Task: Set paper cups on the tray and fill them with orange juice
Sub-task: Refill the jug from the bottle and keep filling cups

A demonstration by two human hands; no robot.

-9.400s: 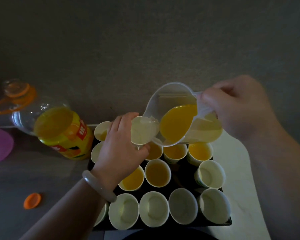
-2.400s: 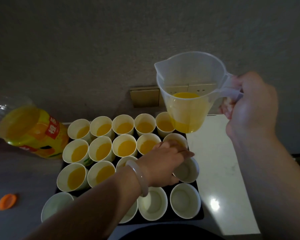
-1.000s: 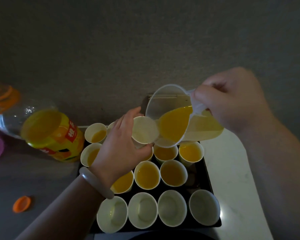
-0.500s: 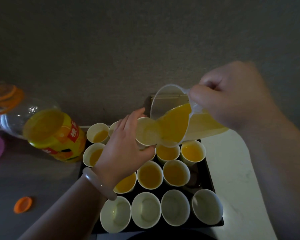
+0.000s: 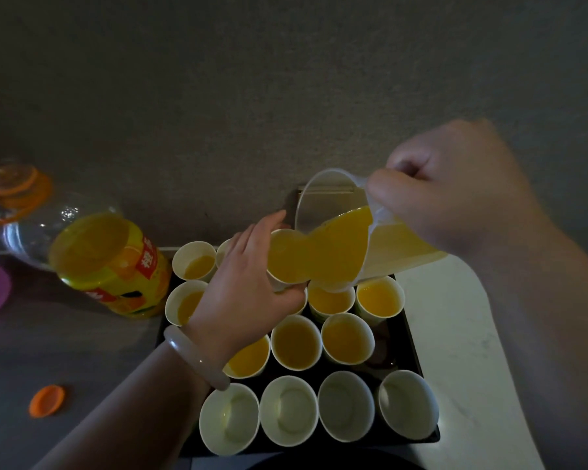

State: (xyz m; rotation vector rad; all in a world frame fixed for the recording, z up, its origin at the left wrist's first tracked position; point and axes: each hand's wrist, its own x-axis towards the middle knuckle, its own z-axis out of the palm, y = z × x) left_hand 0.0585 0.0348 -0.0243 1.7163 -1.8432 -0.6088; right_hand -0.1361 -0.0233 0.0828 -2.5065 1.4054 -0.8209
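The right hand [image 5: 452, 198] is gripping the handle of a clear plastic measuring jug [image 5: 404, 247], fingers curled tight round it, and is tipping the jug steeply so that orange juice [image 5: 340, 245] is running over the spout into a paper cup [image 5: 284, 262]. The left hand [image 5: 248, 296] is holding that cup lifted above the black tray [image 5: 417, 356], fingers and thumb wrapped round its wall. The cup is probably close to full, though in this dim view the juice in the jug and in the cup are merging into one patch, so the level is hard to read. To do this well, the jug should be eased back upright slowly now, with the spout staying over the cup's mouth so that the last drops are falling inside. The cup should be kept level and squeezed only lightly, since a thin paper wall is likely to buckle and slop. It then belongs in the bare gap at the right end of the row of filled cups [image 5: 347, 337]. Four empty cups [image 5: 289, 410] are waiting along the near edge. The juice bottle [image 5: 109, 266] is standing on the tabletop [image 5: 455, 334] just left of the tray.
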